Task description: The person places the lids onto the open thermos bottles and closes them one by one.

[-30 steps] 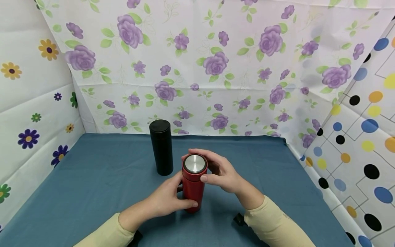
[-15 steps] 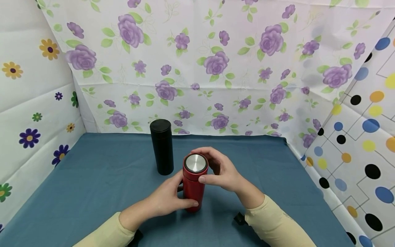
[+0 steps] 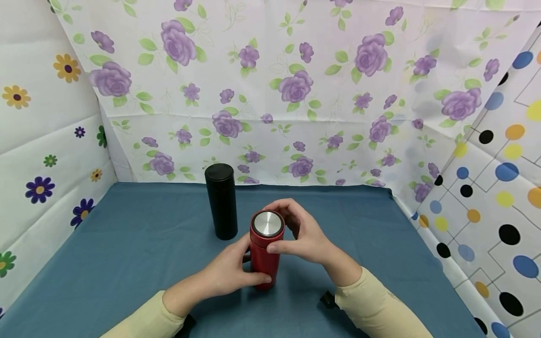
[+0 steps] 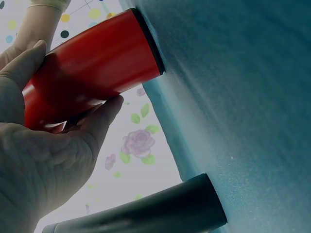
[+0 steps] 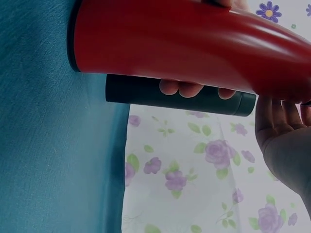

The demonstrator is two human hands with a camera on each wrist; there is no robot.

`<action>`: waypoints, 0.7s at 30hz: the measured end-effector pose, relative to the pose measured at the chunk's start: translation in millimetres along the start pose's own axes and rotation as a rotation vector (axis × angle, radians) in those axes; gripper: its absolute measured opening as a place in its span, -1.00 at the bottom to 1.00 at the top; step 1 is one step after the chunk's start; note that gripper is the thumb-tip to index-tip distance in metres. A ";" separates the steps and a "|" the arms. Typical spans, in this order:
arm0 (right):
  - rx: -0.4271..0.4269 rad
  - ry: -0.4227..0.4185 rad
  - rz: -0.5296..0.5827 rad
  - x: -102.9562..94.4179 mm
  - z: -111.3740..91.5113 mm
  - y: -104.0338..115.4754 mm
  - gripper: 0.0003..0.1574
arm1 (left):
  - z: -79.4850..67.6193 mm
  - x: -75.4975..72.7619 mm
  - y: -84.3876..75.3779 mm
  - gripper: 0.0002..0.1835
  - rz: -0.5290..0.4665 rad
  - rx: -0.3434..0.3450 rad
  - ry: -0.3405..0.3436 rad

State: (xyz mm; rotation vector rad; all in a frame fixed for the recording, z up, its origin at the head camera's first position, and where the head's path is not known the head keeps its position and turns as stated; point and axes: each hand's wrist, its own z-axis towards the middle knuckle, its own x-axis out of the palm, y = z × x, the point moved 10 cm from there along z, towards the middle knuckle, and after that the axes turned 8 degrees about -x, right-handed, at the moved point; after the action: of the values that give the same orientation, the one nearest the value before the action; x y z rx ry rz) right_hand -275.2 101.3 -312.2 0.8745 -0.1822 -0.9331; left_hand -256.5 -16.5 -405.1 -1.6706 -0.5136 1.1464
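Note:
A red thermos flask [image 3: 265, 263] with a brushed silver disc [image 3: 268, 223] on its lid stands upright on the blue cloth. Wrapped around its lower body is my left hand [image 3: 226, 272], thumb across the front. My right hand [image 3: 304, 237] grips the flask's top, its thumb at the seam below the lid and its fingers behind. In the left wrist view the red body [image 4: 102, 58] ends in a dark base ring at the cloth. Left-hand fingertips [image 5: 189, 89] show past the flask's edge in the right wrist view, where the right hand [image 5: 286, 141] is partly hidden.
A black flask [image 3: 222, 202] stands upright behind and left of the red one. Blue cloth [image 3: 139, 244] covers the table. Patterned sheets [image 3: 262, 94] hang at the back and both sides. Dark straps [image 3: 327, 300] show beneath the sleeves.
My right hand has shifted a little round the flask's top, its thumb sliding left across the front. The left hand and both flasks have stayed in place.

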 end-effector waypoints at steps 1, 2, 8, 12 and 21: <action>-0.002 -0.002 -0.010 0.2 0.1 0.5 -0.19 | 0.0 -0.1 0.2 -0.17 0.000 0.000 0.000; -0.004 -0.003 -0.020 0.2 0.1 1.0 -0.19 | 0.2 0.0 0.4 -0.17 -0.001 0.000 0.001; -0.003 -0.012 -0.075 0.5 -0.4 2.7 -0.15 | 0.3 -0.1 1.6 -0.18 0.001 -0.007 -0.001; 0.015 -0.012 -0.111 1.2 -0.5 1.5 -0.11 | 0.1 -0.1 1.5 -0.18 0.000 -0.010 0.001; -0.026 0.006 -0.121 7.7 4.0 8.2 -0.14 | -0.7 0.1 -0.5 -0.18 0.011 0.007 -0.002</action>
State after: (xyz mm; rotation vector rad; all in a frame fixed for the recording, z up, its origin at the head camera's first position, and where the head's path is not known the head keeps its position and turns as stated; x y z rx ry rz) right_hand -267.4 95.5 -305.3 0.8711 -0.1122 -1.0436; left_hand -255.8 -16.5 -404.6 -1.6687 -0.5019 1.1562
